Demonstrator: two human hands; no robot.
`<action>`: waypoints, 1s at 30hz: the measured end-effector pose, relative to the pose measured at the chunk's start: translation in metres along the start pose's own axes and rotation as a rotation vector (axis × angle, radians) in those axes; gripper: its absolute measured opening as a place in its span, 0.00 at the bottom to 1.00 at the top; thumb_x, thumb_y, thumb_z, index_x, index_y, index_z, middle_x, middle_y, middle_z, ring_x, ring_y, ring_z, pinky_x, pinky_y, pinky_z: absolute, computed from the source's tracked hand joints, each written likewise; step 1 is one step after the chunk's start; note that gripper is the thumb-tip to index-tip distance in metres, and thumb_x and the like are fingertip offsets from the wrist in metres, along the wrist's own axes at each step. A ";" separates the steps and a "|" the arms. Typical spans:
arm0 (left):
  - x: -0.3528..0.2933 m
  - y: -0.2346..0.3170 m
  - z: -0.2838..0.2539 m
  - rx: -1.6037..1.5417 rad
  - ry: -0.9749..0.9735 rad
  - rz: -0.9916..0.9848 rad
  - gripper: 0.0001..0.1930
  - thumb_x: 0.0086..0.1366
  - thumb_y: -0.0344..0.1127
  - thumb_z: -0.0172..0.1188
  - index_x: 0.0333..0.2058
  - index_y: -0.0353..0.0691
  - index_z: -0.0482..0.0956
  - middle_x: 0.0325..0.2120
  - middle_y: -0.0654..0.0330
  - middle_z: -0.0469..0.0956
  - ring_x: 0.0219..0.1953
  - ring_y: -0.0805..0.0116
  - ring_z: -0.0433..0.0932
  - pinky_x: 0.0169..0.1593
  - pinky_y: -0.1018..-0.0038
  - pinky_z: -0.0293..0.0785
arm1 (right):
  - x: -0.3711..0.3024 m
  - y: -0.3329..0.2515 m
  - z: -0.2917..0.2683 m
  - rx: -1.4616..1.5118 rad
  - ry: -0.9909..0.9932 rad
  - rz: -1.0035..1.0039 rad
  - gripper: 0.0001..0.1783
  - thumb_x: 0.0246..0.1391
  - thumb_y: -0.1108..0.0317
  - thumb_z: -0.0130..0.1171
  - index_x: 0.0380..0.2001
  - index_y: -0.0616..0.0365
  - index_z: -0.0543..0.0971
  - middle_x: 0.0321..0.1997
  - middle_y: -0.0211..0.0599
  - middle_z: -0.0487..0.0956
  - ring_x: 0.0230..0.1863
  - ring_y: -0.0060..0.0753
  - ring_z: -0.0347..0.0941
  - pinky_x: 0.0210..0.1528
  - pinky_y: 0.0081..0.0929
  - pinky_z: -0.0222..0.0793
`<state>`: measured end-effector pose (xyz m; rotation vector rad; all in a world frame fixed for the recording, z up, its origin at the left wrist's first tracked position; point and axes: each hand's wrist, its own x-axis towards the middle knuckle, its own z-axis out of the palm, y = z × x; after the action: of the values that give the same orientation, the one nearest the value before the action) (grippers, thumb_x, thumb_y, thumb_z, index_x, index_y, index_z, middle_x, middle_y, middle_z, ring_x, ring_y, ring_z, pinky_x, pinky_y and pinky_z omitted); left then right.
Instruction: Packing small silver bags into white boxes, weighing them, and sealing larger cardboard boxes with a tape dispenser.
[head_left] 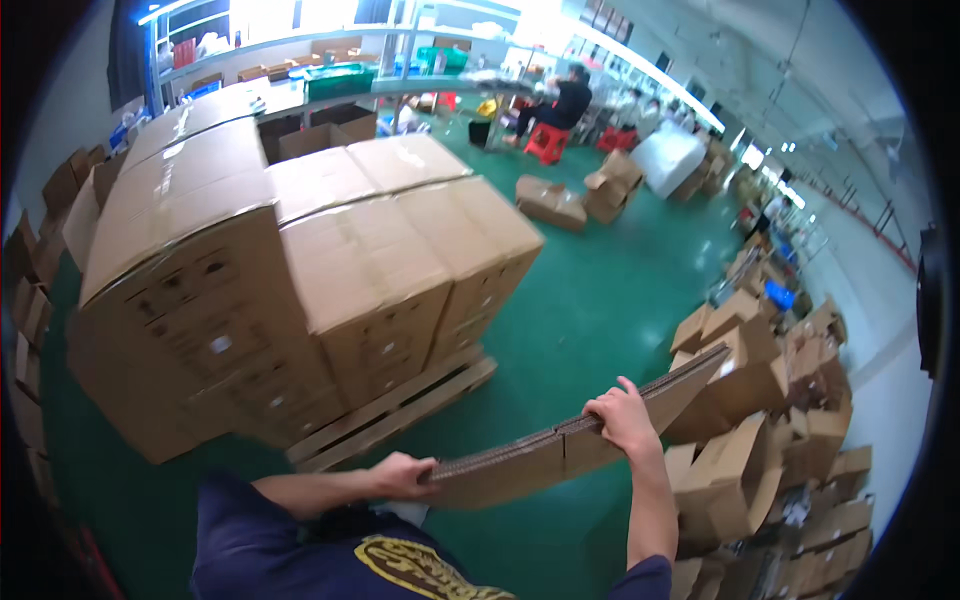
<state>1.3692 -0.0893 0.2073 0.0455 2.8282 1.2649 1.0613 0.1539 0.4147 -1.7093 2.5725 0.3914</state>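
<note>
Between my two hands hangs a flattened cardboard box (510,478), its long layered edge facing up and slanting up to the right. My left hand (400,475) is closed on its near left end. My right hand (622,415) grips the top edge further along, with one finger lifted off. The far right end of the cardboard reaches in front of open cartons at the right. What lies under the cardboard is partly hidden.
Large sealed cartons (370,260) are stacked on a wooden pallet (400,410) at the left. Several open, crumpled boxes (730,480) crowd the right side. Further off, a person (570,100) sits on a red stool (546,143) by a long workbench (400,88). Two boxes (552,203) lie on the green floor.
</note>
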 end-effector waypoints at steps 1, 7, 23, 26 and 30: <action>0.039 0.014 -0.009 -0.036 0.032 -0.031 0.19 0.61 0.52 0.63 0.39 0.42 0.74 0.23 0.48 0.79 0.28 0.43 0.79 0.33 0.55 0.76 | 0.016 0.036 -0.004 -0.037 0.000 0.007 0.17 0.42 0.78 0.61 0.34 0.41 0.83 0.36 0.27 0.82 0.50 0.32 0.75 0.68 0.46 0.57; 0.289 0.086 -0.062 -0.242 0.226 -0.178 0.20 0.58 0.50 0.62 0.37 0.38 0.73 0.28 0.42 0.79 0.35 0.40 0.79 0.39 0.53 0.74 | 0.058 0.177 0.000 0.499 0.945 0.584 0.21 0.52 0.78 0.61 0.51 0.56 0.76 0.56 0.42 0.73 0.60 0.47 0.68 0.62 0.39 0.64; 0.847 -0.006 -0.086 -0.211 0.635 -0.650 0.16 0.56 0.42 0.58 0.39 0.37 0.75 0.32 0.42 0.81 0.38 0.40 0.79 0.42 0.52 0.74 | -0.049 0.446 0.476 1.386 -0.172 1.005 0.18 0.56 0.71 0.60 0.50 0.62 0.78 0.37 0.35 0.82 0.35 0.24 0.77 0.40 0.23 0.73; 0.890 -0.042 -0.099 -0.154 0.729 -0.780 0.17 0.57 0.43 0.58 0.41 0.39 0.74 0.33 0.43 0.81 0.39 0.40 0.79 0.43 0.50 0.74 | 0.077 0.586 0.437 1.139 -0.124 0.750 0.16 0.60 0.70 0.58 0.50 0.61 0.78 0.39 0.35 0.82 0.37 0.25 0.77 0.40 0.25 0.73; 0.949 -0.114 -0.111 -0.129 0.812 -0.969 0.18 0.57 0.43 0.59 0.44 0.41 0.73 0.34 0.43 0.81 0.39 0.38 0.79 0.44 0.49 0.74 | 0.191 0.740 0.414 1.473 0.027 0.922 0.17 0.63 0.64 0.57 0.53 0.56 0.75 0.43 0.31 0.80 0.39 0.21 0.74 0.40 0.20 0.69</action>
<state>0.4144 -0.2057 0.1696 -1.9307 2.5110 1.3142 0.2640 0.3440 0.1249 -0.0323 2.2183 -1.2038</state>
